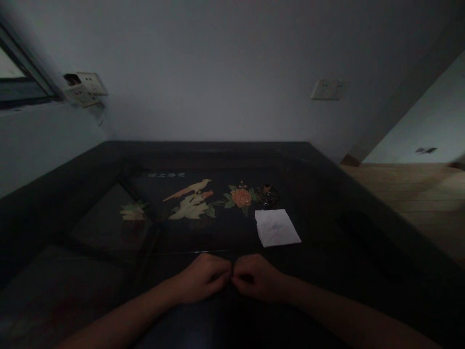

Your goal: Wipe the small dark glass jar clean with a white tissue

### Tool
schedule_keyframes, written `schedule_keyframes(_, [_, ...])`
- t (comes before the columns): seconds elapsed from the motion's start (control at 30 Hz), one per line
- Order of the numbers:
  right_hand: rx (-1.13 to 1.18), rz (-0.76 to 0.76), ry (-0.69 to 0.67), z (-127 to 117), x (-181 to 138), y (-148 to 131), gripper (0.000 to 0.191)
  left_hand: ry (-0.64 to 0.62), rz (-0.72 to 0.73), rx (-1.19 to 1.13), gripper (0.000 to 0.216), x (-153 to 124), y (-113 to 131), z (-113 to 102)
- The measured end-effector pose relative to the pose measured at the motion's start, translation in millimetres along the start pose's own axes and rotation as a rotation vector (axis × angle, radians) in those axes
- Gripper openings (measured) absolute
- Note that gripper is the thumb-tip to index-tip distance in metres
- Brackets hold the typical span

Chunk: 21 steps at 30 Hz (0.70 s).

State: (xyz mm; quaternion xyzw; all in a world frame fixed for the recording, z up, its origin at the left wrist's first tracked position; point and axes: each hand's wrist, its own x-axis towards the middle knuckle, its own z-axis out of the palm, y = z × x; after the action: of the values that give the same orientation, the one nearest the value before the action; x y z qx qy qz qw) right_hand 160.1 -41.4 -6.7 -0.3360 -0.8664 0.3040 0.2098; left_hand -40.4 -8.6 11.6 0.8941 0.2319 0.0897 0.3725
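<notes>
Left hand (207,277), right hand (259,278) beside it: both fisted. We judge: resting; reaching paper (278,229) beyond the right needs uncurling.

A dark table (232,237) stands beside a shadowy wall (218,72)

The view comes from a camera on the person's head, facing forward and down across a dark, glossy, straight-edged tabletop (234,237). The bare left hand (205,277) and bare right hand (259,277) lie close to it, low at the middle; the smooth pale-grey wall (203,87) stands farther off, filling the upper part, with light-brown floor (410,194) at far right.
</notes>
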Motion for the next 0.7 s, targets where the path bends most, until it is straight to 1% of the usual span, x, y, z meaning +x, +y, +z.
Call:
schedule_keyframes(0.4, [0.026, -0.008, 0.026, -0.2, -0.4, -0.7, 0.019, 0.003, -0.011, -0.029, 0.021, 0.6, 0.4, 0.4])
schedule_keyframes(0.7, [0.025, 0.005, 0.003, 0.7, -1.1, 0.2, 0.018, 0.01, -0.022, -0.018, 0.022, -0.6, -3.2, 2.9])
